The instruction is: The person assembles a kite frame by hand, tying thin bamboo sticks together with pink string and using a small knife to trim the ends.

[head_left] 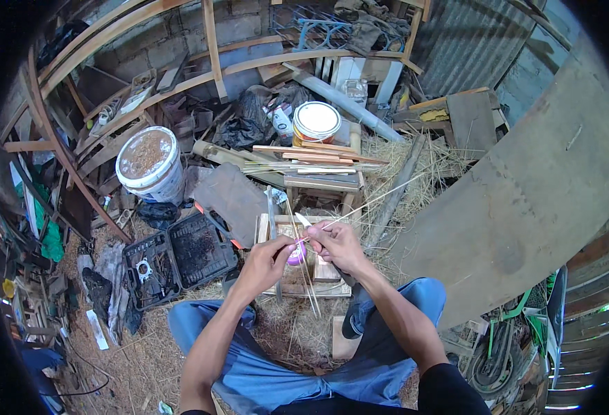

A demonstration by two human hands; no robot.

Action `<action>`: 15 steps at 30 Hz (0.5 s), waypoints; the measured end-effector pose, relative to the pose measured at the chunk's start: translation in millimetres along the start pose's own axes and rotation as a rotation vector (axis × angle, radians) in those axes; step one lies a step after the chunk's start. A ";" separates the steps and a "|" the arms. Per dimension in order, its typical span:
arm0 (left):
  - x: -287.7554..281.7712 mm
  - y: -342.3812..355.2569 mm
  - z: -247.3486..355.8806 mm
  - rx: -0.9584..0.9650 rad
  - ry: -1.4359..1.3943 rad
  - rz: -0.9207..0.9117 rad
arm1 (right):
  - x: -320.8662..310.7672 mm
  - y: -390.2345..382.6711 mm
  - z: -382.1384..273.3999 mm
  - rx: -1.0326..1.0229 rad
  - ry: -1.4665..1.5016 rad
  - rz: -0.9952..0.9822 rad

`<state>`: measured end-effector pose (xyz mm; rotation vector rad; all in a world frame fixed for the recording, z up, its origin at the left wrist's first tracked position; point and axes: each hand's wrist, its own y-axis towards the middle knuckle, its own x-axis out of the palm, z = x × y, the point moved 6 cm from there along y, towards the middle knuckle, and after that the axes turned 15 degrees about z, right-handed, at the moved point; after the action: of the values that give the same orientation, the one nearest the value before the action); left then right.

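My left hand (pixel 270 259) is closed, pinching a thin pale bamboo strip (pixel 372 200) that runs up to the right through both hands. My right hand (pixel 335 247) is closed around a knife, whose pale blade (pixel 303 220) points up-left beside the strip; its handle is mostly hidden. Just under the fingers is a round purple object (pixel 295 257), partly covered. Below both hands is a low wooden box (pixel 331 290), with several loose thin sticks (pixel 313 301) and a long metal blade or bar (pixel 271 214) lying across it.
A plank stack (pixel 318 159) stands ahead, near white-lidded buckets (pixel 317 119) (pixel 147 166). An open black tool case (pixel 192 256) lies left. A large leaning board (pixel 505 207) fills the right, with a green two-wheeler (pixel 547 311) below. My jeans-clad legs (pixel 201 325) flank the box.
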<state>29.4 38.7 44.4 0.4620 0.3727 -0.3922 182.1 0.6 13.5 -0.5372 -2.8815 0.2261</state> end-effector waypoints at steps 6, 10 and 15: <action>-8.6 -2.4 2.2 0.044 0.020 0.062 | -34.8 13.2 -10.9 0.007 0.023 0.201; -16.2 -3.1 2.2 0.075 0.052 0.001 | -38.5 13.6 -17.0 0.038 0.087 0.098; -30.6 -3.0 1.0 0.062 0.082 0.028 | -60.0 19.2 -26.4 -0.018 0.062 0.225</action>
<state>2.0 44.2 57.2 0.5449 0.4343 -0.3595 249.4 -0.9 25.4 -0.8575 -2.7631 0.2123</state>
